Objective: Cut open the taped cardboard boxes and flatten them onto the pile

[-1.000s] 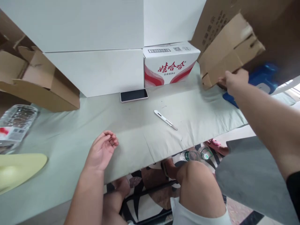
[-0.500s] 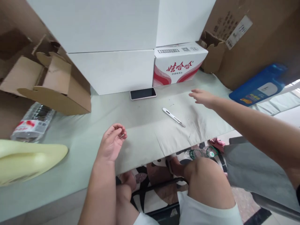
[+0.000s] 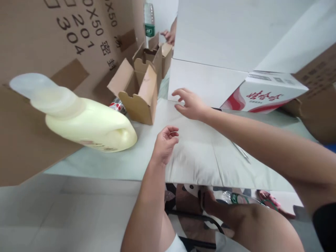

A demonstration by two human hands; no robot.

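My right hand reaches across the cloth-covered table with its fingers spread and nothing in them. It is in front of the white panel, to the right of an open brown cardboard carton. Just below, my left hand hovers over the table edge, fingers loosely curled and thumb apart, with nothing visible in it. Neither hand touches the carton. A utility knife lies on the cloth, partly hidden by my right forearm. The same forearm covers most of a phone.
A pale yellow jug leans at the left, beside a bottle with a red label. White boards and a red-and-white box stand behind. Another person's hand shows at the back near a green-labelled bottle.
The view has turned left, bringing the carton and yellow jug nearer the middle. My right hand has swung left across the table, past the phone. My left hand stays loosely curled.
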